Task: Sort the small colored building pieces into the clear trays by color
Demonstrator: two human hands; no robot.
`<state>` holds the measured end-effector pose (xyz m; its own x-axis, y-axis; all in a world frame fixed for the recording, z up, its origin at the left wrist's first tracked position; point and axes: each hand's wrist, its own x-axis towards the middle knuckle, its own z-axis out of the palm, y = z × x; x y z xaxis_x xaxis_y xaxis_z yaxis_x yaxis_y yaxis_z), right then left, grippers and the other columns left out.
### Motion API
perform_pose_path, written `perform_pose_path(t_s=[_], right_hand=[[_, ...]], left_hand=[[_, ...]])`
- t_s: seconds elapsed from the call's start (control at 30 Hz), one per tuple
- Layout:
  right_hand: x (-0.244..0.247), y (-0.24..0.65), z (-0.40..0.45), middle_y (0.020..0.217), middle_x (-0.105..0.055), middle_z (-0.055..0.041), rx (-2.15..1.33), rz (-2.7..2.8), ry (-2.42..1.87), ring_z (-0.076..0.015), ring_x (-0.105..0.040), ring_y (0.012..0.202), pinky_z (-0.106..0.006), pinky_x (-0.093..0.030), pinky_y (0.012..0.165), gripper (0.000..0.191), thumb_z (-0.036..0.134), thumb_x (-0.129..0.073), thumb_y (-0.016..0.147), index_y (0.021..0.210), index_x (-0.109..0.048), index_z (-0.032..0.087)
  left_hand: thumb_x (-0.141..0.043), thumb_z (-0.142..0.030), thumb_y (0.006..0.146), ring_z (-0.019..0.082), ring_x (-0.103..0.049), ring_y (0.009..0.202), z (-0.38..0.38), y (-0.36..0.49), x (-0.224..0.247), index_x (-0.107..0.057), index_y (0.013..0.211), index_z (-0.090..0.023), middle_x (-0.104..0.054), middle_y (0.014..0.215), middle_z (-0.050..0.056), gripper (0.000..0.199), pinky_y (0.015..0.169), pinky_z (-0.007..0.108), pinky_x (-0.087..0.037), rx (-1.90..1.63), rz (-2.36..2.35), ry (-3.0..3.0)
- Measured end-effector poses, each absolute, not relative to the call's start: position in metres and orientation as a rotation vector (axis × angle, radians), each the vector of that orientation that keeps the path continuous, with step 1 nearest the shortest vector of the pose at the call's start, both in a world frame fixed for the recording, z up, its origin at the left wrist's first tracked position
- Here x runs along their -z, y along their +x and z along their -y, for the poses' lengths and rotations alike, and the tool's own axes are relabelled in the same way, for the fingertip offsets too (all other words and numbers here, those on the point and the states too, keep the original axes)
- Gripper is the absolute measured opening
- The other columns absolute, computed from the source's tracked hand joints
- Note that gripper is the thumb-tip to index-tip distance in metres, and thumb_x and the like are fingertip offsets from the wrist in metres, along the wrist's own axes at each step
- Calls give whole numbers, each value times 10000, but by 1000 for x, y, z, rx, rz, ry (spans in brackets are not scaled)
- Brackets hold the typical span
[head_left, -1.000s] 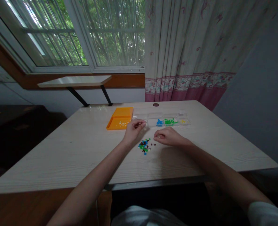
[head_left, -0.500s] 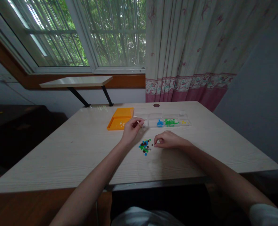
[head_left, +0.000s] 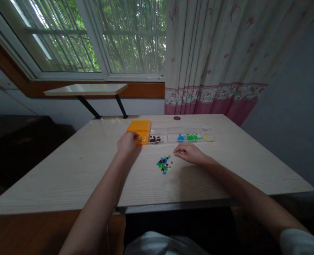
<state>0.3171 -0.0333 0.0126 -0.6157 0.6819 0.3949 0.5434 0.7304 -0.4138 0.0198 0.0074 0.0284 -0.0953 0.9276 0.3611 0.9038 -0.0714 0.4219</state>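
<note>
My left hand [head_left: 127, 142] is over the left side of the open orange box [head_left: 139, 125], its fingers pinched together; whatever is between them is too small to make out. Small white pieces lie in the box beside the fingertips. My right hand [head_left: 189, 152] hovers above the table with thumb and forefinger closed in a pinch, and I cannot tell what they hold. To its left sits a loose pile of tiny blue, green, brown and white pieces [head_left: 163, 165].
Behind the pile runs a clear compartment tray [head_left: 172, 138], holding brown pieces [head_left: 155, 139], blue pieces [head_left: 180, 137], green pieces [head_left: 192, 137] and a few yellow ones [head_left: 207, 137]. A raised shelf [head_left: 86, 89] stands at the back left of the wooden table [head_left: 66, 170].
My left hand has moved left from the tray's end to the orange box, uncovering the brown pieces. My right hand has lifted slightly away from the pile.
</note>
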Motion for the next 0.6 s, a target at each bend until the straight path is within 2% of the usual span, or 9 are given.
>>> perform_pose_path(t_s=[0.17,0.37,0.47,0.6], right_hand=[[-14,310,34,701,-580,-27,-518,2104,-1013,-100,-492,609,-219,-381,575,178,311,-558,772,759,-640,154],[-10,296,31,533,-458,51,-1197,1495,-1034,-35,-302,401,-180,-206,380,287,434,-621,676,740,-580,157],[-9,294,31,486,-388,88,-1417,1305,-974,-12,-223,352,-187,-118,357,327,444,-666,620,738,-559,159],[-10,293,32,443,-333,111,-1530,1217,-917,-5,-205,331,-192,-90,356,321,419,-691,603,725,-545,160]], left_hand=[[-520,-256,779,177,-521,697,-2,47,-28,-657,826,-157,-634,812,75,176,584,241,-327,-923,-1966,2250],[-524,-304,786,172,-552,784,25,106,-25,-638,831,-198,-621,841,43,162,679,257,-392,-946,-1444,2540],[-532,-313,790,153,-550,768,35,120,-25,-627,842,-191,-610,834,34,163,677,247,-395,-975,-1322,2564],[-524,-317,805,138,-546,737,40,121,-26,-619,870,-178,-604,826,41,181,647,236,-391,-1065,-1274,2537]])
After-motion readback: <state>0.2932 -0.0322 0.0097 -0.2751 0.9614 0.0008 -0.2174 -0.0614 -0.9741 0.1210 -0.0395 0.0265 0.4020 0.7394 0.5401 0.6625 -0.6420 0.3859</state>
